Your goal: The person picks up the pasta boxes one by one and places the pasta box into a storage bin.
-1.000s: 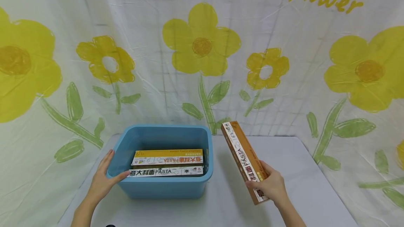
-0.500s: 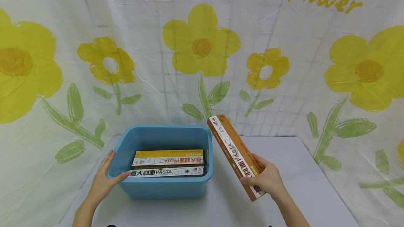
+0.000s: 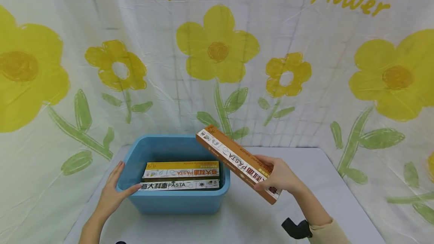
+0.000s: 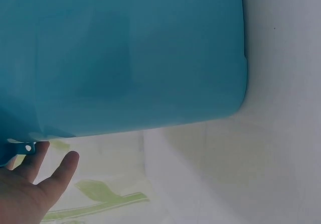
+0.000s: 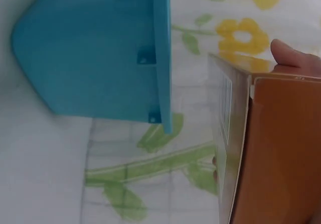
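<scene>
My right hand (image 3: 279,174) grips one end of an orange-brown pasta box (image 3: 228,153), thumb on the near side and fingers on the far side. The box tilts, its far end raised above the right rim of a blue plastic bin (image 3: 176,193). Inside the bin lie a yellow-and-white pasta box (image 3: 181,168) and, nearer the front, a pasta box with a white face (image 3: 179,185). With fingers spread, my left hand (image 3: 109,191) rests against the bin's front left corner, thumb on the rim. The right wrist view shows the held box's brown end (image 5: 283,148) close up.
The bin stands on a white table (image 3: 257,217). Behind it hangs a pale curtain (image 3: 162,101) painted with yellow flowers. A black strap piece (image 3: 296,229) sits at my right wrist, and a small dark object (image 3: 120,242) shows at the bottom edge.
My right hand has carried the pasta box leftward, tipping it flatter, so its far end now overlaps the bin's right rim. The left hand and bin have stayed put.
</scene>
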{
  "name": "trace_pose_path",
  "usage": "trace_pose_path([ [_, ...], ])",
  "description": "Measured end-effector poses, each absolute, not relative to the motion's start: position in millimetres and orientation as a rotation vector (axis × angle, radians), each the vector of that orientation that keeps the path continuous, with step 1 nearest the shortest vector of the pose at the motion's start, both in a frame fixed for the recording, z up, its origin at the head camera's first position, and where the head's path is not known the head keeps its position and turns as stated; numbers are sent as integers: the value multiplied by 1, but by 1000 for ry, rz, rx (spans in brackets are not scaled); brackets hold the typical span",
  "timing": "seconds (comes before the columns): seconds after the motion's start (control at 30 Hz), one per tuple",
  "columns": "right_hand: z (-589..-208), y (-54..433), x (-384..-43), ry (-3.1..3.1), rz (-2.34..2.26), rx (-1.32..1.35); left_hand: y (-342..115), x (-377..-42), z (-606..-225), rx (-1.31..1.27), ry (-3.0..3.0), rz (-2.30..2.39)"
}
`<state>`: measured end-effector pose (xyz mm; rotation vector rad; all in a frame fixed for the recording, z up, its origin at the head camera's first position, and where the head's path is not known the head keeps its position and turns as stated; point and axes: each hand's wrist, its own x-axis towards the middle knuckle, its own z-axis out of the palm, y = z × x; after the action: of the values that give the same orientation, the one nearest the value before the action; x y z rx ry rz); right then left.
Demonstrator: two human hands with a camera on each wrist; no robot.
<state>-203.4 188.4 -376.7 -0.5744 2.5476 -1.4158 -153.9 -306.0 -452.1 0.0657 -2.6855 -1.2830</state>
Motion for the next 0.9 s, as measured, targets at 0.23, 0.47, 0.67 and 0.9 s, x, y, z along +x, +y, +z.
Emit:
trace_pose_path([
  [0.23, -380, 180, -225, 2410, -1321, -811, -306, -153, -451, 64, -2690, -1306],
  [0.47, -377, 168, -245, 2305, -1193, -1024, -306, -153, -451, 55, -2684, -1318],
  [0.67, -362, 149, -261, 2275, -1052, -1117, -305, -153, -450, 64, -2696, -1313],
  [0.9, -355, 121, -272, 2289, -934, -1155, -305, -153, -449, 86, -2707, -1292],
])
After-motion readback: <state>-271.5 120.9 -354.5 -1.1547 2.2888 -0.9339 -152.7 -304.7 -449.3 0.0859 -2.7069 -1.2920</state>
